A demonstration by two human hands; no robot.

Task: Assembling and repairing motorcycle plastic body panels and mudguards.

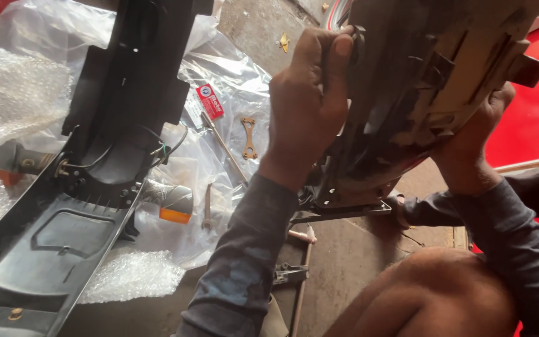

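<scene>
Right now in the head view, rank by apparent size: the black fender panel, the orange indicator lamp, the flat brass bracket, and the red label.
1. Black fender panel, by far the largest.
2. Orange indicator lamp.
3. Flat brass bracket and red label: these look about alike, so I won't rank them.

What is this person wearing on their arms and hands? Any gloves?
No gloves: the left hand and the right hand are bare. Both arms wear long sleeves of dark grey-blue cloth, faded and creased, reaching to the wrists. No watch, ring or marking shows.
</scene>
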